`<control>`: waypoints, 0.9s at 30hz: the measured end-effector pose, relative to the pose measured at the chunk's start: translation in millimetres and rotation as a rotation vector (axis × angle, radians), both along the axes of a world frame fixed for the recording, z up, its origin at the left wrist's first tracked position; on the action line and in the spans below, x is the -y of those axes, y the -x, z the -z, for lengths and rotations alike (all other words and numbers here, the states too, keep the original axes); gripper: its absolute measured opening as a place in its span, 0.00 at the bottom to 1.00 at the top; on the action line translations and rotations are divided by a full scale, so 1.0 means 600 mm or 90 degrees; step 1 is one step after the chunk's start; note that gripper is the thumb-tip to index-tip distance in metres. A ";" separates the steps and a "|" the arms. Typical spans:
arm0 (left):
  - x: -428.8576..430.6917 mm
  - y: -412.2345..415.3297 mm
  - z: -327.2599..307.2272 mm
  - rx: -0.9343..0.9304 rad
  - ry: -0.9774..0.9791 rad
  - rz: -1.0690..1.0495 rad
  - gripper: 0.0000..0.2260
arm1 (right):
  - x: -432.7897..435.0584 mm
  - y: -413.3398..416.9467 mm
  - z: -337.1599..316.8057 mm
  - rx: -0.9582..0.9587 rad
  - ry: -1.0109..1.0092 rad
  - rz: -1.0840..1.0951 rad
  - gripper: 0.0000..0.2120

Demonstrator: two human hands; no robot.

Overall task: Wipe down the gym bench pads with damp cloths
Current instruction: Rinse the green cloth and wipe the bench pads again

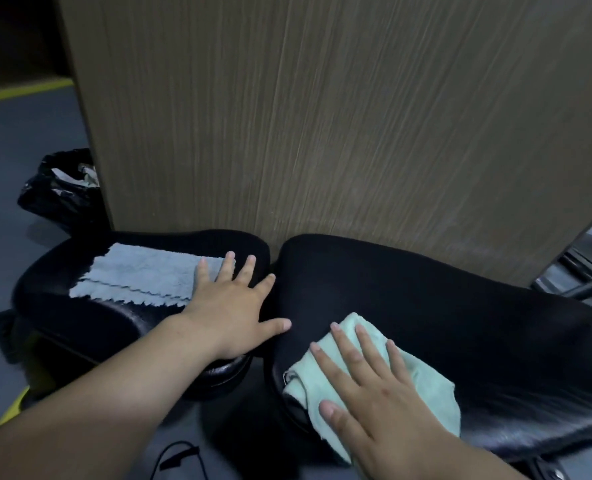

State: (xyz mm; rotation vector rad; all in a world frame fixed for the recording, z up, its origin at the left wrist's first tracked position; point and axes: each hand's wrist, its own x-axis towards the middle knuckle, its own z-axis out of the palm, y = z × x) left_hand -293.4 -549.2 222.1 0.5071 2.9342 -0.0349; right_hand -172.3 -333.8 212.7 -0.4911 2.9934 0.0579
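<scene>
Two black bench pads lie side by side below me: a smaller seat pad on the left and a longer back pad on the right. A grey-blue cloth lies spread flat on the seat pad. My left hand rests flat on the seat pad's right end, fingers spread, its fingertips overlapping the grey cloth's right edge. My right hand presses flat on a bunched mint-green cloth at the near left end of the back pad.
A tall wood-grain panel stands directly behind both pads. A black rubbish bag sits on the grey floor at the left. Black metal frame parts show at the right. A thin black cable lies on the floor below.
</scene>
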 end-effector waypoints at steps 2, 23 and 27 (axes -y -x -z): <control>0.006 0.010 0.003 -0.013 -0.001 -0.010 0.34 | 0.007 0.037 -0.004 0.029 0.065 0.033 0.29; 0.006 0.035 0.003 0.020 -0.006 -0.020 0.31 | 0.000 0.346 0.003 0.020 0.085 0.117 0.27; 0.009 0.034 0.002 0.018 -0.024 -0.015 0.31 | 0.005 0.215 0.001 0.024 0.097 0.014 0.27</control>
